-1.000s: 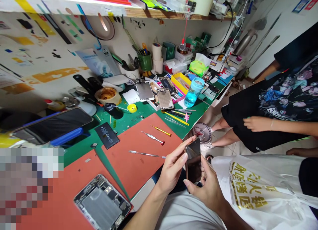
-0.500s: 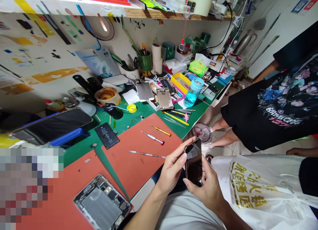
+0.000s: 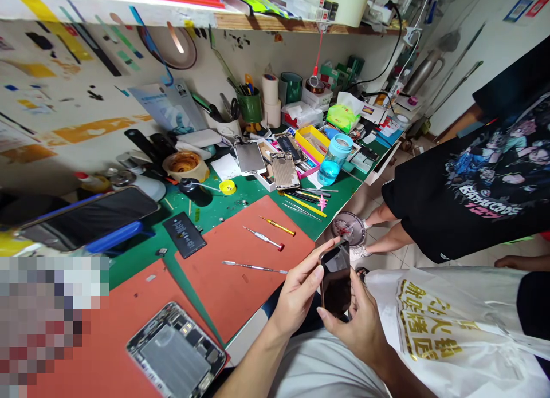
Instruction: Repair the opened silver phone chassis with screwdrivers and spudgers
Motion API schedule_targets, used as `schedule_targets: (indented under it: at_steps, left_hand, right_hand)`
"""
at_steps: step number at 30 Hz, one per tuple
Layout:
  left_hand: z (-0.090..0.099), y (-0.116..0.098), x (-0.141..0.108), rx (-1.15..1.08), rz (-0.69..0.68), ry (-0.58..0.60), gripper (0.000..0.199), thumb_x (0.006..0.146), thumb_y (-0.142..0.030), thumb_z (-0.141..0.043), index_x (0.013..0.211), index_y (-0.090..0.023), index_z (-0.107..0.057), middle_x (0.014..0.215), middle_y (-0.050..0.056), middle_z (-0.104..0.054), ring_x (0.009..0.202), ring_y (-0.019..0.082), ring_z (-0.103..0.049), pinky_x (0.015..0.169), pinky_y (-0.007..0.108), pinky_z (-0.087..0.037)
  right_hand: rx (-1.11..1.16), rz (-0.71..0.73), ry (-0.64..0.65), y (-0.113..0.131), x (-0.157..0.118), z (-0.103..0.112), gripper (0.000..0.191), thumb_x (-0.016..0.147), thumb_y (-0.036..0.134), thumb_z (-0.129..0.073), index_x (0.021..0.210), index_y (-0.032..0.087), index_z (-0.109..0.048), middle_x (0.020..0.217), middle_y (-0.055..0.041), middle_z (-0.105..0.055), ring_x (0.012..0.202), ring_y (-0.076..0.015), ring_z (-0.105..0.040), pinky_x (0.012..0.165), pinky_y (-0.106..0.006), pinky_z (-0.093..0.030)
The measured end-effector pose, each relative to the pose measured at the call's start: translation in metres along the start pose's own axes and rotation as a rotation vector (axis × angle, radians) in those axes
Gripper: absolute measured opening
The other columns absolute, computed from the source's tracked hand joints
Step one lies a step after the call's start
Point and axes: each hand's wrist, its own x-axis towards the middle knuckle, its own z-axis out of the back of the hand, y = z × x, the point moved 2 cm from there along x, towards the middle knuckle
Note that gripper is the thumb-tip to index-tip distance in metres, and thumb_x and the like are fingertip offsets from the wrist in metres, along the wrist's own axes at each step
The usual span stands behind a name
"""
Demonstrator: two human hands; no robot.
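Here the phone [image 3: 336, 283] is held just right of the mat [image 3: 223, 306] where three tools [image 3: 263, 238] are laid, its far end gripped by the left hand [image 3: 297, 295], its near end by the right hand [image 3: 361, 315], fingers curled.

I see a green table [image 3: 234, 212] bearing 2 orange mats [image 3: 240, 295], a small dark bottle [image 3: 196, 193], a yellow cap [image 3: 227, 187], a yellow stick [image 3: 305, 205] and thin tweezers [image 3: 303, 211].

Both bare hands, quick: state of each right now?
Left hand: holding the dark glossy rectangular phone along its left edge.
Right hand: holding the same phone around its lower end.
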Motion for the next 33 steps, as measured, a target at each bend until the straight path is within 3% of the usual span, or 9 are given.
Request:
schedule_targets:
  at_steps: [11,16,21,24,26,28,33]
  left_hand:
    - [0.002,0.000,0.001,0.066,-0.020,-0.051,0.045,0.106,-0.040,-0.066,0.150,-0.029,-0.068,0.165,0.009,-0.056,0.158,0.036,-0.044,0.131,0.050,-0.034]
    - [0.002,0.000,0.000,0.071,0.007,-0.076,0.049,0.105,-0.043,-0.068,0.150,-0.026,-0.068,0.165,0.010,-0.054,0.159,0.038,-0.042,0.132,0.051,-0.034]
    - [-0.001,0.000,0.002,0.037,0.024,-0.114,0.049,0.103,-0.047,-0.069,0.147,-0.025,-0.070,0.163,0.012,-0.057,0.158,0.037,-0.044,0.131,0.051,-0.035]
    - [0.002,0.005,0.004,0.020,0.016,-0.273,0.047,0.101,-0.050,-0.072,0.141,-0.024,-0.074,0.150,0.015,-0.068,0.143,0.036,-0.061,0.122,0.053,-0.045]
    - [0.007,0.006,0.004,0.097,-0.030,-0.429,0.036,0.101,-0.049,-0.074,0.125,-0.023,-0.080,0.130,0.013,-0.079,0.124,0.032,-0.073,0.113,0.050,-0.053]
    - [0.011,0.003,0.003,0.191,-0.095,-0.526,0.027,0.100,-0.047,-0.075,0.109,-0.023,-0.083,0.113,0.010,-0.081,0.112,0.028,-0.075,0.108,0.045,-0.055]
    - [0.014,-0.013,-0.004,0.604,-0.243,-0.391,0.023,0.103,-0.042,-0.071,0.113,-0.027,-0.086,0.107,0.008,-0.072,0.101,0.024,-0.068,0.090,0.034,-0.054]
  right_hand:
    - [0.146,-0.103,0.160,0.025,0.007,0.006,0.088,0.074,0.030,-0.086,0.155,0.025,-0.053,0.123,-0.0118,-0.078,0.112,-0.0322,-0.077,0.090,-0.041,-0.068]
    - [0.189,-0.133,0.143,0.017,0.006,0.000,0.087,0.071,0.031,-0.087,0.151,0.024,-0.054,0.121,-0.0111,-0.077,0.114,-0.0329,-0.075,0.091,-0.041,-0.067]
    - [0.290,-0.142,0.141,0.017,0.008,-0.009,0.072,0.070,0.033,-0.085,0.137,0.026,-0.058,0.113,-0.0096,-0.076,0.107,-0.0296,-0.075,0.088,-0.040,-0.067]
    - [0.369,-0.132,0.186,0.026,0.012,-0.008,0.055,0.073,0.031,-0.082,0.124,0.026,-0.060,0.110,-0.0078,-0.075,0.101,-0.0260,-0.074,0.088,-0.038,-0.065]
    - [0.404,-0.129,0.226,0.030,0.015,-0.006,0.048,0.075,0.030,-0.080,0.118,0.026,-0.061,0.109,-0.0066,-0.074,0.098,-0.0237,-0.073,0.089,-0.036,-0.065]
    - [0.422,-0.131,0.243,0.030,0.017,-0.005,0.044,0.076,0.031,-0.080,0.116,0.026,-0.061,0.108,-0.0057,-0.073,0.095,-0.0222,-0.072,0.088,-0.035,-0.064]
    - [0.447,-0.111,0.243,0.026,0.021,-0.003,0.042,0.077,0.035,-0.081,0.113,0.026,-0.061,0.104,-0.0037,-0.072,0.093,-0.0209,-0.071,0.087,-0.033,-0.062]
